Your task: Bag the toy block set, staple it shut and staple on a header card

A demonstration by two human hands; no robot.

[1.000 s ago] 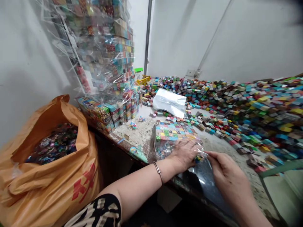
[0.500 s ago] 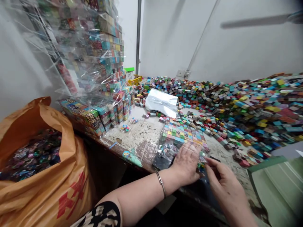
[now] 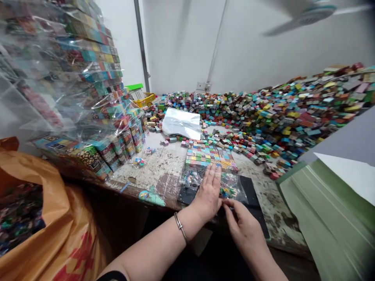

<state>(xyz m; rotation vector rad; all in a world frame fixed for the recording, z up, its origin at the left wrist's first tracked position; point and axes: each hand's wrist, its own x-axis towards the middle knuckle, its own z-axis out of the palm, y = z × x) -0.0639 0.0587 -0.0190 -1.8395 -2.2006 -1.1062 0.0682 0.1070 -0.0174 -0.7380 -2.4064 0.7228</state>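
Clear bag [image 3: 234, 180] lay under left hand [image 3: 206, 197], fingers flat, gripping nothing; right hand [image 3: 247, 226] nearer its near edge, fingers nearly closed, hold unclear.

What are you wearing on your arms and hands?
Both the left hand and the right hand are bare, with no gloves. A thin, shiny silver-coloured metal bracelet with a small raised piece goes round the left wrist. Higher up that arm, the edge of a short black sleeve just shows. The right arm shows no bracelet and no sleeve in this picture.
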